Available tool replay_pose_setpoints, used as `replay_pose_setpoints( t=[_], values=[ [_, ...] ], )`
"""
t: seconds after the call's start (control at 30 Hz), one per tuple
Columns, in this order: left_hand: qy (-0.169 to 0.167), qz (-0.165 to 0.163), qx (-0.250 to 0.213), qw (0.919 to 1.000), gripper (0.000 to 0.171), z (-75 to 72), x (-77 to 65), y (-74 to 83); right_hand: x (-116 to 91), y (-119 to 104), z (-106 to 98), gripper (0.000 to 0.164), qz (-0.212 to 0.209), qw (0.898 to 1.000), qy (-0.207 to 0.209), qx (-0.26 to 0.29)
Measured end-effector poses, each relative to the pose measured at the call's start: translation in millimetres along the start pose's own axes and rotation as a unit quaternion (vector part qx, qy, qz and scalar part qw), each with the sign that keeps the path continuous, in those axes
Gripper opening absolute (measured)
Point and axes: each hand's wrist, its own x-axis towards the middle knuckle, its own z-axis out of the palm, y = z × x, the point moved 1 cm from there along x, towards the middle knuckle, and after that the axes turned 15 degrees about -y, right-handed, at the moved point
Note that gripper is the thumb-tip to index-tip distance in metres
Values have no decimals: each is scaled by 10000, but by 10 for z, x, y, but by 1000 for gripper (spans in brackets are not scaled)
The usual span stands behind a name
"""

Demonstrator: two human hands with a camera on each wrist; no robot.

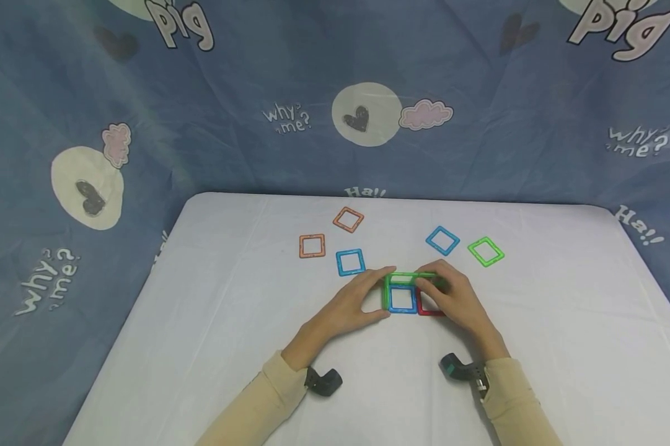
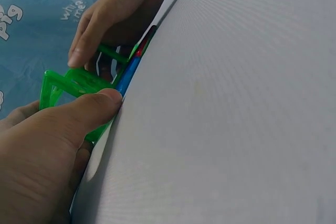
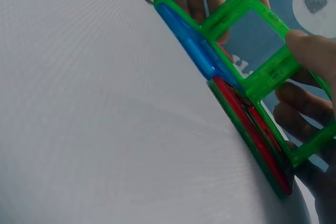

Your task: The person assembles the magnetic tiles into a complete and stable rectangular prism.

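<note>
A row of square magnetic tiles lies on the white table, a blue tile (image 1: 403,311) beside a red tile (image 1: 431,313). Green tiles stand upright along the row: one green tile (image 1: 386,296) at its left end, others along its far side (image 3: 273,72). My left hand (image 1: 348,306) pinches the left-end green tile between thumb and fingers, the thumb at its near lower corner by the blue tile. With thumb in front and fingers behind, my right hand (image 1: 458,300) grips a green tile above the red one, hiding part of both. A green edge shows under the red tile (image 3: 252,124).
Loose tiles lie farther back: an orange tile (image 1: 312,255), another orange tile (image 1: 340,222), a blue tile (image 1: 351,273), a second blue tile (image 1: 452,248) and a green tile (image 1: 493,261). A patterned blue cloth (image 1: 229,155) hangs behind the table (image 1: 212,371).
</note>
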Motion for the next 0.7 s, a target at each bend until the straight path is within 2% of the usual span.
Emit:
replay_pose_setpoints(
  t=[0.2,0.4,0.57,0.7],
  values=[
    [-12,-11,21,10000,85,1,3,1,-36,-171,-57,18,-2,10000,-69,-45],
    [-22,-82,-57,9999,85,-3,-3,7,-35,75,-83,20,75,9998,160,-73],
    [0,-26,-7,10000,85,-6,-7,11,-67,173,-184,28,60,9986,530,-58],
    [19,14,22,10000,84,-6,-6,12,-101,241,-268,24,93,9962,844,-180]
  ],
)
